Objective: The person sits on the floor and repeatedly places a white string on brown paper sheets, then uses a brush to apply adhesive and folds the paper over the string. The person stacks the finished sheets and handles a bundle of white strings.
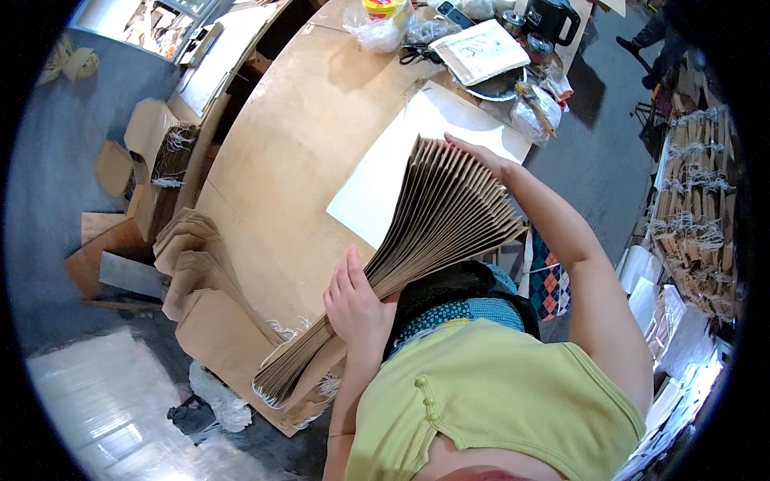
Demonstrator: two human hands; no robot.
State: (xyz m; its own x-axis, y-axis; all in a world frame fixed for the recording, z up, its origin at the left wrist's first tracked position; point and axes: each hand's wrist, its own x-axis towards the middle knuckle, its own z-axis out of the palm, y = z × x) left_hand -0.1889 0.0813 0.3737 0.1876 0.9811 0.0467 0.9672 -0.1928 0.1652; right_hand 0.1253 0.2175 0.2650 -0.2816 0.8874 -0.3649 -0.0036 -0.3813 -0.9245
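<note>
A thick stack of brown paper bags [433,208] is tilted across my front, over the near edge of the table. Its upper end spreads into a wide fan, while the lower end stays pressed together, with loops of white string at the tip. My left hand [354,301] wraps over the narrow middle of the stack, its fingers lying on top. At the fan's far upper edge is my right hand [484,157], holding along the bag ends; part of its fingers is hidden behind the paper. White paper sheet [361,200] lies flat on the table behind the fan.
More brown paper bags [224,321] overlap at the left table edge. The rounded wooden table [281,152] carries a black kettle [552,20], a notepad [481,52] and plastic bags at its far end. Tied bundles [694,208] are piled on the right. Another person's legs [654,40] show far right.
</note>
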